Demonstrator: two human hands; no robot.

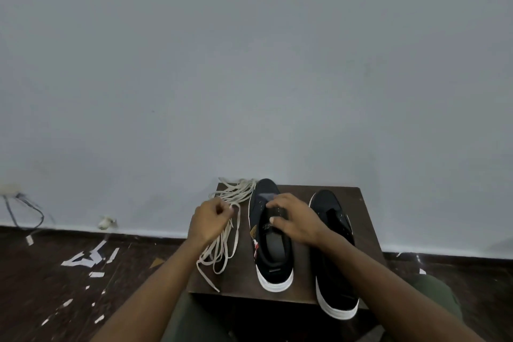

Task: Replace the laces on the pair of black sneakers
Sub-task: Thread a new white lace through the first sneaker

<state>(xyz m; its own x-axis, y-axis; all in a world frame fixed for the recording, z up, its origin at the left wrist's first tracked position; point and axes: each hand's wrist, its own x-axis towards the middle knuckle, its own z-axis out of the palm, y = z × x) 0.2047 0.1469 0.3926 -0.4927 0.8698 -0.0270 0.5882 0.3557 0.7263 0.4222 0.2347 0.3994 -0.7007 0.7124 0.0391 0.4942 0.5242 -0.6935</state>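
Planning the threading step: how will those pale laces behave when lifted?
The pale laces lie in loose loops, so probably floppy and light. Strands overlap, so lifting one may drag others. The left hand is closed on some strands; an end trails off the small table.

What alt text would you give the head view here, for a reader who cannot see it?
A person's left hand pinches pale laces lying on a small dark table, while the right hand rests on the tongue of the left of two black sneakers. The other sneaker sits beside it, unlaced. Paper scraps litter the dark floor.
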